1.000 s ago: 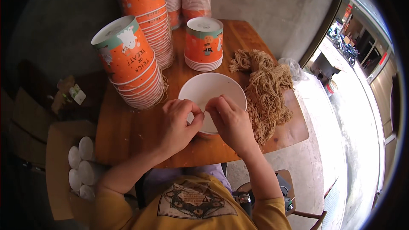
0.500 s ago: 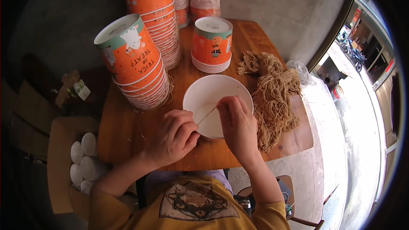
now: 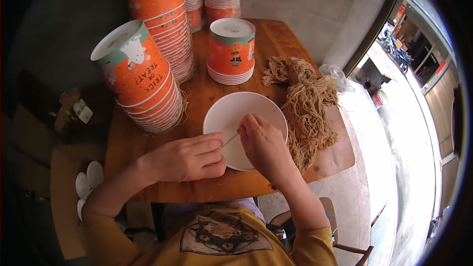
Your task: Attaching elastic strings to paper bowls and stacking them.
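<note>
A white-lined paper bucket stands mouth up near the table's front edge, a small dark hole in its right wall. At its left side my left hand lies across the rim, fingers pressed together, gripping the wall; the thumb's hold is partly hidden. Above the bucket's mouth my right hand pinches a thin string. From that pinch the string slants down left and vanishes beside my left fingertips. Whether it passes through the wall there cannot be seen.
Nested orange paper buckets lean at the left, with taller stacks behind. A shorter upside-down stack stands beyond the bucket. A heap of tan strings lies right, by a clear plastic bag. A cardboard box holds white cups below left.
My left hand has flattened from a curled grip, its fingers now stretched along the rim. My right hand has moved slightly left and down with the string. The whole view has shifted a little.
</note>
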Available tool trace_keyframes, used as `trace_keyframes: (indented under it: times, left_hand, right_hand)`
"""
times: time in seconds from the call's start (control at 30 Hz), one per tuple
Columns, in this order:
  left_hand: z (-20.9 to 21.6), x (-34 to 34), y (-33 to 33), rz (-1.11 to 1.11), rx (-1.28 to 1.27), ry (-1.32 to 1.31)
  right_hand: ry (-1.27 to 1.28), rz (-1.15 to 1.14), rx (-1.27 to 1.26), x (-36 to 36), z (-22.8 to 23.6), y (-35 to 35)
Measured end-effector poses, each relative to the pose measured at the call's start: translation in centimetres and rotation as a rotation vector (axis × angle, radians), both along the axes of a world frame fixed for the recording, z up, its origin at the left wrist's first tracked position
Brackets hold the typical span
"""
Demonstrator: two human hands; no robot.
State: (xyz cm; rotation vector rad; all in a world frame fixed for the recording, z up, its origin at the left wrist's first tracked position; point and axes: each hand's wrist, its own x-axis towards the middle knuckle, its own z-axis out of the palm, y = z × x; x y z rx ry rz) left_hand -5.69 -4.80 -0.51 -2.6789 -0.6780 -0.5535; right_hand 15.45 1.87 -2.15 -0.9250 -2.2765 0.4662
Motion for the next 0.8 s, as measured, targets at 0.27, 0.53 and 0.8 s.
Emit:
trace_keyframes:
  times: [0.27,0.53,0.8]
  left_hand:
    - [-0.5,-2.9,2.5,0.183,0.209,0.218]
    - [-0.2,-5.9,6.0,0.348,0.202,0.2]
    - [0.6,7.7,-1.4,0.082,-0.908,-1.112]
  right_hand:
    - [0.549,-0.009,-0.69,4.2,3.6,0.9]
    - [1.297,0.178,-1.205,8.0,2.0,1.7]
    - [1.371,0.274,-1.273,2.4,5.1,-1.8]
